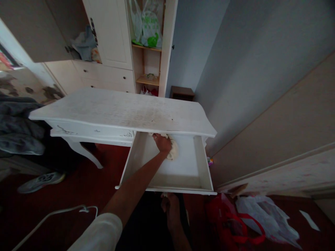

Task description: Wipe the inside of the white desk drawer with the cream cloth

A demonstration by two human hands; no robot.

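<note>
My left hand point(162, 143) reaches into the pulled-out drawer point(183, 167) of a white desk point(115, 108). Its fingers are closed on a cream-coloured cloth point(172, 150), pressed to the drawer floor near the back; part of the cloth is hidden under the hand. Below the drawer's front edge, my right hand point(170, 205) is curled, its fingers at a small pale handle point(164, 194) on the drawer front. Shadow covers much of that hand.
A wardrobe point(115, 38) with an open door stands behind the desk, bags on its shelves. Dark clothing point(21, 129) hangs at left above a shoe point(42, 182). A white cable point(57, 211), a red bag point(230, 219) and a white plastic bag point(267, 216) lie on the floor.
</note>
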